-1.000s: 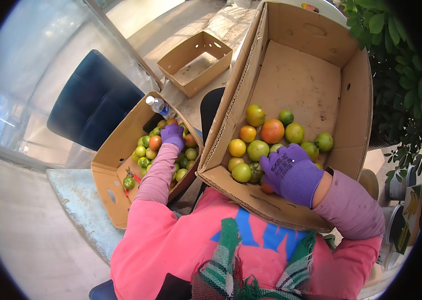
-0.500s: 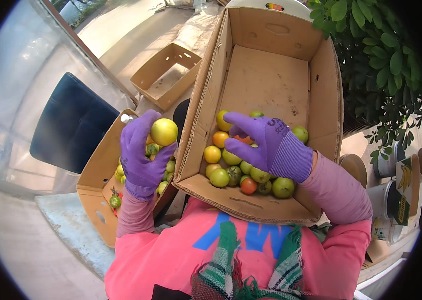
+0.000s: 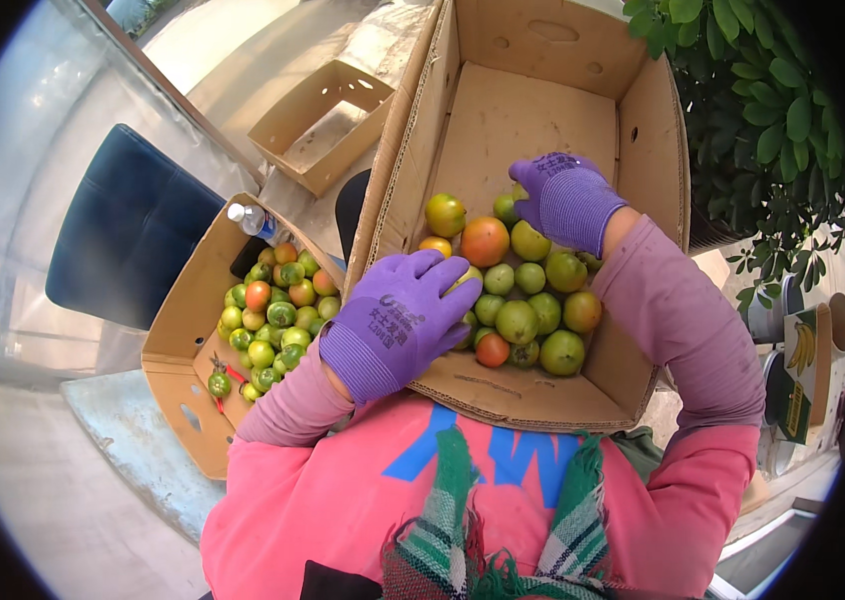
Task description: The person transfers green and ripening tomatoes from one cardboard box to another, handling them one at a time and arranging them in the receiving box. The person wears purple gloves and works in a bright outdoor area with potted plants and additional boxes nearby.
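Observation:
In purple gloves, both my hands are at a large cardboard box [image 3: 513, 120] with green, yellow and orange tomatoes in its near half. My left hand [image 3: 393, 315] reaches over the box's left wall, its fingers curved round a yellow-green tomato [image 3: 469, 277] that is mostly hidden. Farther in, my right hand [image 3: 568, 200] is closed, with a green tomato [image 3: 519, 191] partly showing at its fingertips. An orange tomato [image 3: 486, 241] lies between the hands. A yellow-green tomato [image 3: 445, 214] rests by the left wall, and a green tomato [image 3: 562, 352] near the front wall.
To the left, a smaller cardboard box [image 3: 178, 395] holds many green and reddish tomatoes, red-handled clippers [image 3: 234, 374] and a clear bottle [image 3: 255, 222]. Beyond it stand a dark blue chair back [image 3: 138, 225] and another cardboard box [image 3: 318, 165]. A leafy plant [image 3: 773, 110] borders the right.
My left hand has moved right from above the smaller box into the large one, carrying a yellow-green tomato. My right hand has moved farther into the large box, and its fingers have closed.

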Available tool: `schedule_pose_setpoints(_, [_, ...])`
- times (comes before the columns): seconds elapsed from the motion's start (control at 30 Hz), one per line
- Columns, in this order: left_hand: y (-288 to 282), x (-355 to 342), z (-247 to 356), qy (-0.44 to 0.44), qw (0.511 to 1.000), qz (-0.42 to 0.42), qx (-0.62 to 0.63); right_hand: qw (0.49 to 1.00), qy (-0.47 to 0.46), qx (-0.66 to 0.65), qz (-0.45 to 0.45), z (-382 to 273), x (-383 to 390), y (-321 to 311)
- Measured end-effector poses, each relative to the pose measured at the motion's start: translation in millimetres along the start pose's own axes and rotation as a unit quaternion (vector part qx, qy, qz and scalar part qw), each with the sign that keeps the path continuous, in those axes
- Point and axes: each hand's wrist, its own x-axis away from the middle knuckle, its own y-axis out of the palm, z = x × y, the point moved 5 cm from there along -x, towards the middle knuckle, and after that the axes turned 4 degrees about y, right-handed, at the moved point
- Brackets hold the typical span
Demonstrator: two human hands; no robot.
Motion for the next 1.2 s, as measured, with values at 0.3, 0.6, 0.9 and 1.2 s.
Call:
schedule_pose_setpoints(0.3, [2, 2, -1, -0.017, 0.999, -0.016, 0.034, 0.989, 0.057, 0.073, -0.117, 36, -38, 63])
schedule_pose_setpoints(0.6, [2, 2, -2, -0.005, 0.999, -0.009, 0.033, 0.977, 0.034, 0.124, -0.168, 54, -43, 72])
schedule_pose_setpoints(0.9, [1, 3, -1, -0.010, 0.999, -0.005, 0.031, 0.975, 0.067, 0.172, -0.120, 22, -21, 23])
schedule_pose_setpoints(1.2, [-41, 28, -17, 0.038, 0.956, 0.214, 0.199, 0.989, -0.082, 0.054, 0.113, -55, 37, -2])
